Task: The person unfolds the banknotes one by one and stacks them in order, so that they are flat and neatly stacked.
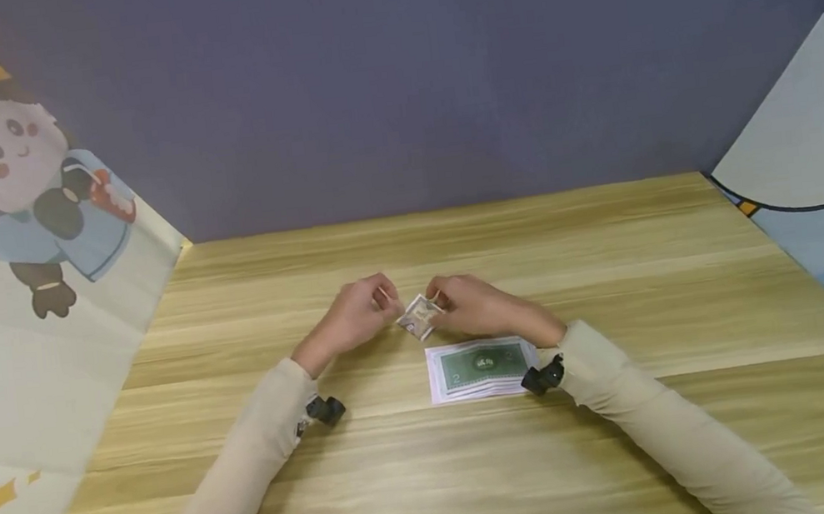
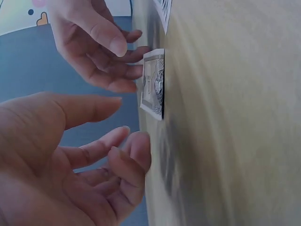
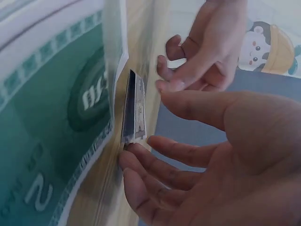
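Observation:
A small folded banknote [image 1: 421, 316], brownish with a pale border, lies on the table between both hands. My left hand [image 1: 365, 312] is just left of it, thumb held away from loosely bent fingers and nothing between them. On the right side, my right hand [image 1: 476, 305] has its fingertips at the note's edge. In the right wrist view those fingers [image 3: 160, 176] meet the low end of the folded banknote [image 3: 136, 110], while the thumb stays apart. A stack of green paper notes [image 1: 479, 363] marked 2 lies flat just below the right hand.
The wood-grain table [image 1: 405, 475] meets a dark blue-grey panel [image 1: 424, 88] at the back. Cartoon-printed walls flank it left [image 1: 87, 324] and right [image 1: 789, 117]. Each wrist carries a small black camera.

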The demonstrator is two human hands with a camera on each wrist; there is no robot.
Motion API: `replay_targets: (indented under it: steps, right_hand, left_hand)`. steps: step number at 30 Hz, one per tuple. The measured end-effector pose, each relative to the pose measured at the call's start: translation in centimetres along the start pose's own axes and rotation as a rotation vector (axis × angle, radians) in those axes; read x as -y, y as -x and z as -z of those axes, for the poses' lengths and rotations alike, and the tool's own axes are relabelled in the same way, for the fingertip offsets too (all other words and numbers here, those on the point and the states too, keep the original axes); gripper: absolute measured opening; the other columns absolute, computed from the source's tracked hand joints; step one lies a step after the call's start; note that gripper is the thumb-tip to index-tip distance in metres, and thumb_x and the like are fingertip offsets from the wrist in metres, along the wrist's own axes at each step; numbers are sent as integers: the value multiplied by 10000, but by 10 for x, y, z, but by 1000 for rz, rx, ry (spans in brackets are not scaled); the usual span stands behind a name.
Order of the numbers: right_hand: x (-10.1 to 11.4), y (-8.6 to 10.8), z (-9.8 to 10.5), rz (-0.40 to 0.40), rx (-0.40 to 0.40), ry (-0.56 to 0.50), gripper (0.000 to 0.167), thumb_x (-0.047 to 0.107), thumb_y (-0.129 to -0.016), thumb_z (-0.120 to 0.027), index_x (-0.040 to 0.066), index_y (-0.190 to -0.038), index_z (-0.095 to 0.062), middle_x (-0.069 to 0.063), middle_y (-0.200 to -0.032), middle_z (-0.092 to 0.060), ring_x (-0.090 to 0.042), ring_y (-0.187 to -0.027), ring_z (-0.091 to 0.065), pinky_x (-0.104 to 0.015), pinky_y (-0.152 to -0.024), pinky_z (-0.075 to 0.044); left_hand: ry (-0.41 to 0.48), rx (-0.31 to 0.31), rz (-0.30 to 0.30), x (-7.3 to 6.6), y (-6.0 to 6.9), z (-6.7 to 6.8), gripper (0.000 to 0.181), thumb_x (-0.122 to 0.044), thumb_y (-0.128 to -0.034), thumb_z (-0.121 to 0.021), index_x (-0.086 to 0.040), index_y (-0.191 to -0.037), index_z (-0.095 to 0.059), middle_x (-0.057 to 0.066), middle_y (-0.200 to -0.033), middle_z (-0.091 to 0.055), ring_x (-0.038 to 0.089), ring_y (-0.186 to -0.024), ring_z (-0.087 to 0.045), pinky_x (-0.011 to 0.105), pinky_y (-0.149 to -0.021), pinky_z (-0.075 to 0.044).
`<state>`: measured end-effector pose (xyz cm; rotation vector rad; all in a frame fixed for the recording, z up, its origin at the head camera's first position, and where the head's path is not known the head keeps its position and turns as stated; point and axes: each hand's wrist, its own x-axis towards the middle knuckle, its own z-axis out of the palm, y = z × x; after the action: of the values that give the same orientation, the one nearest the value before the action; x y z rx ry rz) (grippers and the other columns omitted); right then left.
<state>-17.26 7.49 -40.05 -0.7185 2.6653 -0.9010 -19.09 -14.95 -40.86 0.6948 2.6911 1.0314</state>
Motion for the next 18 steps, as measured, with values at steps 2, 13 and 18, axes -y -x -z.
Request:
replay_targets:
  steps: [2, 13, 18]
  right_hand:
    - [0, -1, -3, 17, 13, -11, 416, 162, -900, -710, -48, -1235, -583, -136, -1024, -672, -200, -868, -617, -353, -792, -535]
    - [-1, -5, -14, -86, 68, -145, 430, 132, -937, -681, -69, -1268, -494, -52, -783, -631, -114, -620, -527, -254, -610, -453]
    - [-2, -6, -14, -111, 55, -119, 343, 148, -927, -687, -47, -1183, -569, -73, -907, -648, -149, -744, -573, -278, -682, -490]
  left_hand:
    - [-5, 29, 19, 2, 2, -3, 264, -166, -898, -745, -28, -1078, -610, 73, -862, -670, 173, -719, -606, 302, -644, -515]
    - [-137, 93, 66, 2, 10, -15, 376, -320, -870, -786, -65, -1038, -567, 54, -871, -564, 175, -693, -484, 289, -578, -411]
    - [-108, 96, 73, 0, 10, -16, 330, -288, -862, -796, -75, -941, -557, 45, -877, -574, 177, -723, -503, 284, -588, -429]
